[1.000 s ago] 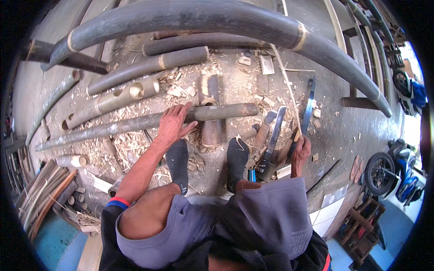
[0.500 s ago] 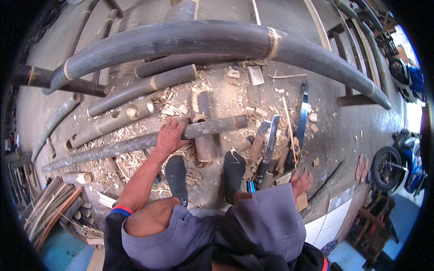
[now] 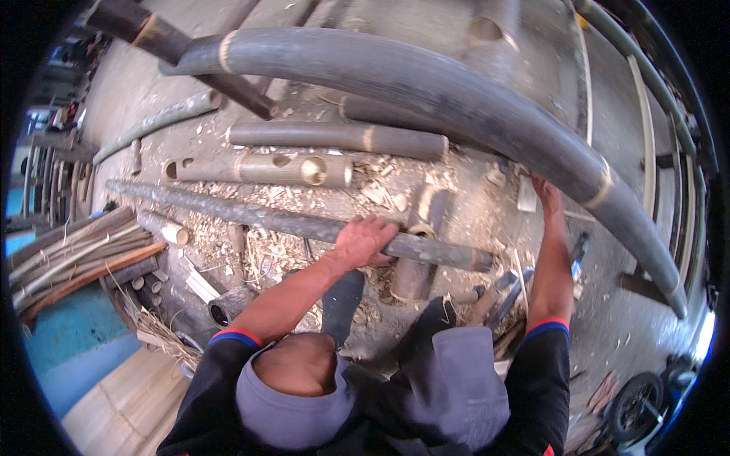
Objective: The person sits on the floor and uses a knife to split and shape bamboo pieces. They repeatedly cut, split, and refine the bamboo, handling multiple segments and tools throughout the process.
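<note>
My left hand (image 3: 366,239) is wrapped over a long, thin, mottled bamboo pole (image 3: 281,220), close to its right end. Beneath that end lies a short, thick bamboo piece (image 3: 414,280) with a notch cut in it, and the pole crosses it. My right arm reaches forward to the right, and my right hand (image 3: 547,191) is down beside a small pale wooden piece (image 3: 526,196). Its fingers are partly hidden and blurred, so I cannot see whether it holds anything. Below my right forearm, long-bladed knives (image 3: 511,300) lie among wooden handles.
A large dark bamboo beam (image 3: 426,76) arches across in front of me. Behind the pole lie a bamboo length with cut holes (image 3: 258,169) and a dark bamboo length (image 3: 334,138). Shavings cover the floor. Split strips (image 3: 84,251) are piled at left; a motorcycle wheel (image 3: 637,406) shows at lower right.
My right hand has moved from beside my right knee forward, past the knives, to the pale wooden piece. My left hand remains on the pole. The view has turned toward the left.
</note>
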The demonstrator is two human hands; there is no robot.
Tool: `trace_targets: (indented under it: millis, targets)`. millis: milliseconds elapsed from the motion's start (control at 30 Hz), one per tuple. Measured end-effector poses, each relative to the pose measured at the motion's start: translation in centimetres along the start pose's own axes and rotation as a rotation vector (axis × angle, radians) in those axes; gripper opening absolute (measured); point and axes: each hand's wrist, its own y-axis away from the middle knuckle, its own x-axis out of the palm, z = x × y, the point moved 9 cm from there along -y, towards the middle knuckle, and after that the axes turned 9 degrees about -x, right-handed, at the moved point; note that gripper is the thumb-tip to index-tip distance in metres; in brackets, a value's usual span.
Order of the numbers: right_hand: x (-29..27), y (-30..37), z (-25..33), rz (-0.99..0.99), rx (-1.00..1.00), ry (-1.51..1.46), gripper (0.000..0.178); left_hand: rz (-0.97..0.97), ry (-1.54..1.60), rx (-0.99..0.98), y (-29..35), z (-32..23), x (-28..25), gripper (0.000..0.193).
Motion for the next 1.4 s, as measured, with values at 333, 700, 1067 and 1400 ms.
trace_targets:
  millis: [333, 700, 1067, 1400]
  targets:
    - [3.9, -11.8, 11.4, 0.385, 0.282, -0.301, 0.059, 0.048, -0.023, -0.076, 3.6, 4.3, 0.4, 0.061]
    - [-2.6, -15.9, 12.4, 0.332, 0.257, -0.327, 0.059, 0.008, 0.046, -0.074, 4.3, 4.8, 0.1, 0.061]
    - [-7.5, -37.1, 33.8, 0.595, 0.112, -0.646, 0.080, -0.016, 0.014, -0.094, 4.3, 5.0, 0.6, 0.065]
    - [5.0, -29.1, 21.3, 0.548, 0.382, -0.445, 0.065, 0.024, 0.048, -0.083, 3.7, 4.7, 0.8, 0.063]
